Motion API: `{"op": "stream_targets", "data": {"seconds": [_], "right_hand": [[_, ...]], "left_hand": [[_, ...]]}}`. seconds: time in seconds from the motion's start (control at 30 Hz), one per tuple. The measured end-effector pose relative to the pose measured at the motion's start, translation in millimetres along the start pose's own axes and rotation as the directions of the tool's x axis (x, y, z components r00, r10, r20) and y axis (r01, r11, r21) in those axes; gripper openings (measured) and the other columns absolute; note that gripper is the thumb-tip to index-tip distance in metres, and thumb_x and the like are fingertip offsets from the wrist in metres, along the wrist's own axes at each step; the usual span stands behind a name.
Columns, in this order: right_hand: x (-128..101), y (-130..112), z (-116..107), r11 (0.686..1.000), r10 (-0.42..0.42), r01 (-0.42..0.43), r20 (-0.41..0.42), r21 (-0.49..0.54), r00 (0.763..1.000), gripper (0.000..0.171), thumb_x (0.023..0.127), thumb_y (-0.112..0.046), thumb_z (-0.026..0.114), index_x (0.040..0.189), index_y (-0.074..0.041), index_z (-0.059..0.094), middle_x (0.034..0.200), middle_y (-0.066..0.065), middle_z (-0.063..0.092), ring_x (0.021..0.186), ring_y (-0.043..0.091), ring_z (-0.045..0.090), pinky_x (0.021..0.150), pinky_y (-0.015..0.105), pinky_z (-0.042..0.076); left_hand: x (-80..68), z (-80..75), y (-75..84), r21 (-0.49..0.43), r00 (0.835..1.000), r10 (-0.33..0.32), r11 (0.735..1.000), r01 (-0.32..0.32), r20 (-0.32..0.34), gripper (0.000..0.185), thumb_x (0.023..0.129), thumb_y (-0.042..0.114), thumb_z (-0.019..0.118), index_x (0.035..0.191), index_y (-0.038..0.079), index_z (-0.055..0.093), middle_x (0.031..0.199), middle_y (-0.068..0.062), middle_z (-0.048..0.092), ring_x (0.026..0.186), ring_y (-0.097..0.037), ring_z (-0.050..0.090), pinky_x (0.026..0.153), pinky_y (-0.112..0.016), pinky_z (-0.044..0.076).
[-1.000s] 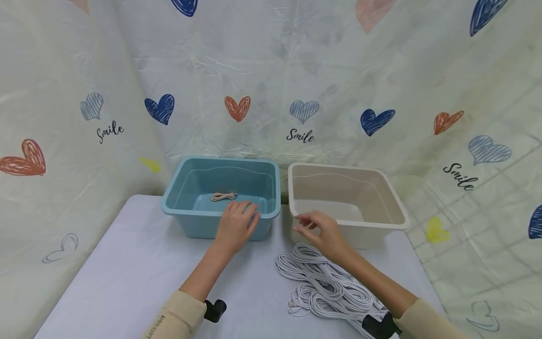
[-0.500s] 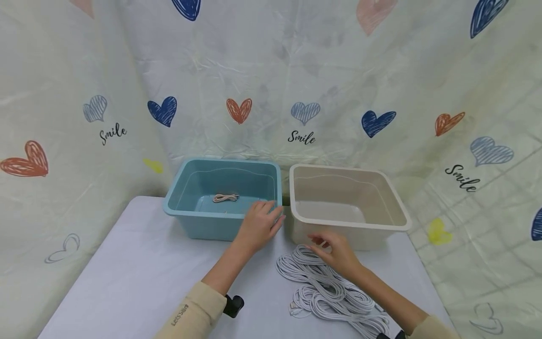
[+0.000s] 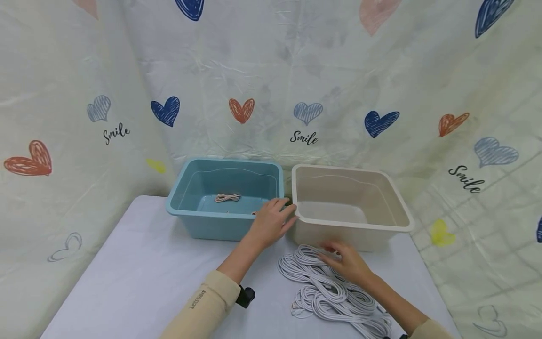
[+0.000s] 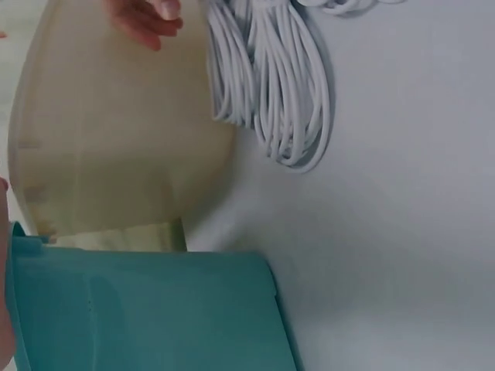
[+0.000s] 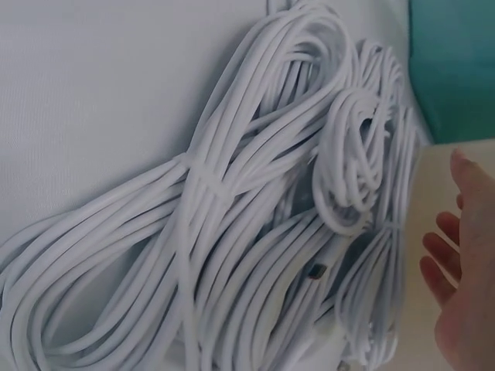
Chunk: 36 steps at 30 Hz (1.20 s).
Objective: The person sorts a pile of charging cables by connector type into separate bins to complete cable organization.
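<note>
My left hand (image 3: 277,212) lies with relaxed fingers at the gap between the blue bin (image 3: 192,213) and the beige bin (image 3: 398,207), its fingertips at the beige bin's near-left corner. It holds nothing. A small coiled beige cable (image 3: 227,197) lies inside the blue bin. My right hand (image 3: 336,253) hovers low over a pile of white coiled cables (image 3: 322,292), fingers loosely bent and gripping nothing. In the right wrist view the fingers (image 5: 456,255) stand apart from the white cables (image 5: 255,232). The left wrist view shows the beige bin's wall (image 4: 116,139) and the white cables (image 4: 271,85).
Both bins stand side by side at the back of the white table (image 3: 139,263). A heart-patterned sheet (image 3: 296,70) hangs behind and on both sides. The beige bin holds nothing. The table's left part is bare.
My left hand has slid right from the blue bin's front rim to the gap between the bins. My right hand has dropped lower, onto the far end of the cable pile.
</note>
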State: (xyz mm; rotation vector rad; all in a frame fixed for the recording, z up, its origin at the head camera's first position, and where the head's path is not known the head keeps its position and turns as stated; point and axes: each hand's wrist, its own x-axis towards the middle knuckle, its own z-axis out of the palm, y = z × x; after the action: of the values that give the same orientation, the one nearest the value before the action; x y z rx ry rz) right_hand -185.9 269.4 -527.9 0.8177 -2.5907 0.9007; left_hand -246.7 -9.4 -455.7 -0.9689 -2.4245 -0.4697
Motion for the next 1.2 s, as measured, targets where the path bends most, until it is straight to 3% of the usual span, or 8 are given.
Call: {"op": "stream_targets", "data": {"seconds": [0.17, 0.3, 0.57, 0.73, 0.9, 1.2], "right_hand": [[-6, 12, 3, 1.0, 0.015, -0.015, 0.032, -0.021, 0.999, 0.032, 0.082, -0.006, 0.088, 0.11, 0.002, 0.075, 0.098, 0.011, 0.076, 0.084, 0.029, 0.072, 0.07, 0.041, 0.061], [-10, 19, 7, 1.0, 0.009, -0.008, 0.048, -0.025, 0.999, 0.035, 0.08, -0.009, 0.09, 0.11, 0.002, 0.075, 0.098, 0.011, 0.076, 0.084, 0.029, 0.073, 0.071, 0.04, 0.062], [-13, 28, 10, 0.996, 0.089, -0.086, 0.097, -0.035, 0.991, 0.036, 0.083, -0.014, 0.09, 0.112, 0.001, 0.077, 0.103, 0.01, 0.076, 0.088, 0.028, 0.073, 0.075, 0.037, 0.062], [-11, 31, 10, 0.988, 0.15, -0.142, 0.137, -0.067, 0.979, 0.034, 0.084, -0.021, 0.09, 0.11, -0.003, 0.078, 0.098, 0.003, 0.074, 0.085, 0.019, 0.068, 0.073, 0.032, 0.059], [-8, 32, 8, 0.99, 0.13, -0.119, 0.184, -0.073, 0.974, 0.032, 0.085, -0.016, 0.089, 0.11, -0.001, 0.076, 0.099, 0.005, 0.073, 0.085, 0.019, 0.066, 0.074, 0.032, 0.059], [-7, 26, 2, 0.997, 0.069, -0.059, 0.236, -0.05, 0.969, 0.028, 0.088, -0.005, 0.083, 0.112, 0.004, 0.071, 0.104, 0.012, 0.071, 0.088, 0.028, 0.068, 0.077, 0.039, 0.06]], "left_hand": [[6.0, 5.8, 4.2, 0.018, 0.998, 0.057, 0.998, -0.057, 0.008, 0.031, 0.105, 0.032, 0.068, 0.128, 0.012, 0.073, 0.131, -0.014, 0.07, 0.122, -0.03, 0.065, 0.106, -0.046, 0.053], [10.4, 7.7, 5.1, 0.0, 0.997, 0.067, 0.998, -0.067, 0.031, 0.032, 0.105, 0.034, 0.067, 0.128, 0.012, 0.073, 0.13, -0.011, 0.07, 0.123, -0.028, 0.063, 0.107, -0.047, 0.051], [15.3, 6.8, 3.4, -0.057, 0.996, 0.029, 0.998, -0.024, 0.084, 0.035, 0.106, 0.035, 0.067, 0.128, 0.009, 0.071, 0.134, -0.013, 0.068, 0.129, -0.03, 0.063, 0.113, -0.052, 0.048], [17.2, 6.2, 4.2, -0.09, 0.993, -0.048, 0.994, 0.057, 0.104, 0.04, 0.104, 0.038, 0.069, 0.13, 0.007, 0.07, 0.134, -0.013, 0.066, 0.124, -0.03, 0.065, 0.113, -0.048, 0.049], [18.5, 5.4, 3.8, -0.115, 0.985, -0.103, 0.986, 0.119, 0.139, 0.044, 0.104, 0.04, 0.068, 0.134, 0.007, 0.068, 0.136, -0.011, 0.065, 0.125, -0.03, 0.064, 0.117, -0.047, 0.045], [19.7, 4.2, 1.2, -0.134, 0.976, -0.092, 0.984, 0.12, 0.196, 0.047, 0.106, 0.041, 0.064, 0.139, 0.007, 0.065, 0.146, -0.013, 0.06, 0.134, -0.03, 0.06, 0.122, -0.052, 0.039]]}}
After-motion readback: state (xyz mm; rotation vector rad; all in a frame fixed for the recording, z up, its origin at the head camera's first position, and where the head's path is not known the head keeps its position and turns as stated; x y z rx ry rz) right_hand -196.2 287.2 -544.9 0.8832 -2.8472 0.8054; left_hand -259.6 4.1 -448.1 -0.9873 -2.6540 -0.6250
